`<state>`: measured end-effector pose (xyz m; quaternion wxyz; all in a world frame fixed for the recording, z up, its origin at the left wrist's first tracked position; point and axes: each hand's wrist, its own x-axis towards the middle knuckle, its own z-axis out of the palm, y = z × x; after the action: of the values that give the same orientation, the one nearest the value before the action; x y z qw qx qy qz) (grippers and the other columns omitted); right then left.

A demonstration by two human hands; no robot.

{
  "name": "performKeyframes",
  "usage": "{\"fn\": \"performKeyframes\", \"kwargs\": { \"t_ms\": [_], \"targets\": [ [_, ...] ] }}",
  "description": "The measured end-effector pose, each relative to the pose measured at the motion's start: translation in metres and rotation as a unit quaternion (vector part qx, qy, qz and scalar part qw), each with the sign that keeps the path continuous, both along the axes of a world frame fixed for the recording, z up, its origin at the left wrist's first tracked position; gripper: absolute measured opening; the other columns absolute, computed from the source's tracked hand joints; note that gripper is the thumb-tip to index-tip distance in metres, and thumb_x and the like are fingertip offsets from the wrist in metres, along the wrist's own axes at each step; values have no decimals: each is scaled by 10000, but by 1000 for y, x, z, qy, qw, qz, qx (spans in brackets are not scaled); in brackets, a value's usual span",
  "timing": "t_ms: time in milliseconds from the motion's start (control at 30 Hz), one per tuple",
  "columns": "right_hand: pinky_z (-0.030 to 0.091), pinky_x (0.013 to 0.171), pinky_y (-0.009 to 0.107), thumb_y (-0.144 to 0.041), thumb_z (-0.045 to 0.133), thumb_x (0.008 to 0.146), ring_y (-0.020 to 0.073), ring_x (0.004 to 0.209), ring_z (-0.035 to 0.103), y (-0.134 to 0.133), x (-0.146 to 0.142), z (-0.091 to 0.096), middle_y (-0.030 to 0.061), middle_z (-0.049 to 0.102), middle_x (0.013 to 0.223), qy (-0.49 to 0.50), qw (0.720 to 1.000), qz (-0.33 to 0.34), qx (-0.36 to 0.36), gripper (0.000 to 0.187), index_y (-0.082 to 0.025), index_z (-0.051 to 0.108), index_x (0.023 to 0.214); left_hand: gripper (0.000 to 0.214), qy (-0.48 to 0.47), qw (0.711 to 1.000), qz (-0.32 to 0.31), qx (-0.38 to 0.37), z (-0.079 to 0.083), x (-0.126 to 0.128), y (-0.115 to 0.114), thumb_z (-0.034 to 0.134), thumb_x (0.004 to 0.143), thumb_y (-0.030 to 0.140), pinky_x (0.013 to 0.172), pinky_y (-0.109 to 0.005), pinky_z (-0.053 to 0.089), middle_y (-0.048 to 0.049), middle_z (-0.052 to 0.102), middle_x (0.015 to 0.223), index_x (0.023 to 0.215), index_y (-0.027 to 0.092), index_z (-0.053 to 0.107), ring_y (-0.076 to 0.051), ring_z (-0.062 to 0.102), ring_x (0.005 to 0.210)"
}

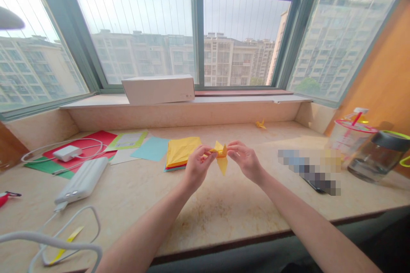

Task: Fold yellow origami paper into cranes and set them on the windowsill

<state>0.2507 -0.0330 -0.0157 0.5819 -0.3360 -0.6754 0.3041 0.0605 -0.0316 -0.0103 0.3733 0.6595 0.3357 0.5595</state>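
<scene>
A folded yellow paper crane (222, 162) is held above the stone counter between my two hands, its pointed wings spread toward and away from me. My left hand (197, 166) pinches the crane's left end between thumb and fingers. At the other end, my right hand (246, 161) has its fingers closed on the upright right tip; the exact contact is partly hidden. Just behind my left hand lies a stack of yellow paper (181, 151) with red and blue sheets under it. A second yellow paper crane (260, 124) rests at the back of the counter.
Colored sheets (150, 148), a white charger (67, 152), a power bank (82, 180) and looping cables (60, 241) lie to the left. On the right are a blurred phone-like object (315, 182), a plastic cup (350, 138) and a bottle (373, 160). A white box (158, 89) stands on the sill.
</scene>
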Motion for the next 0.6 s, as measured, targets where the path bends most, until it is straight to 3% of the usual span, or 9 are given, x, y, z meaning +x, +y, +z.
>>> {"fn": "performKeyframes", "kwargs": {
  "t_ms": [133,300,433,500,600],
  "targets": [
    [465,768,331,-523,609,856,182,825,605,3,1,0,59,686,957,47,993,20,-109,385,-226,688,1087,156,15,1000,-12,8,-2,3,-2,693,800,344,644,-243,454,-40,607,859,778,190,691,-164,577,787],
    [476,783,311,-424,745,767,170,832,639,4,1,0,50,705,976,121,964,123,-201,411,-216,648,1108,155,16,998,-54,-29,-9,6,-1,670,820,329,602,-238,471,-18,586,812,855,178,670,-121,564,659],
    [484,774,313,-419,744,768,175,837,659,1,1,0,52,708,961,126,942,175,-256,442,-217,622,1142,159,35,997,-61,-11,-12,8,-1,671,812,313,603,-230,475,-10,564,780,763,163,654,-111,564,649],
    [484,740,303,-407,758,751,167,791,658,2,0,0,39,709,915,119,943,173,-259,432,-216,633,1117,171,38,997,-59,-17,-10,9,-2,679,808,330,606,-227,477,-5,568,759,787,164,643,-113,572,655],
    [473,699,286,-379,782,714,147,719,635,5,-1,-1,19,702,858,130,962,101,-216,391,-205,666,1043,271,19,996,-46,-72,-4,9,-7,677,810,409,594,-238,491,8,589,716,896,166,595,-118,592,619]
  ]
}}
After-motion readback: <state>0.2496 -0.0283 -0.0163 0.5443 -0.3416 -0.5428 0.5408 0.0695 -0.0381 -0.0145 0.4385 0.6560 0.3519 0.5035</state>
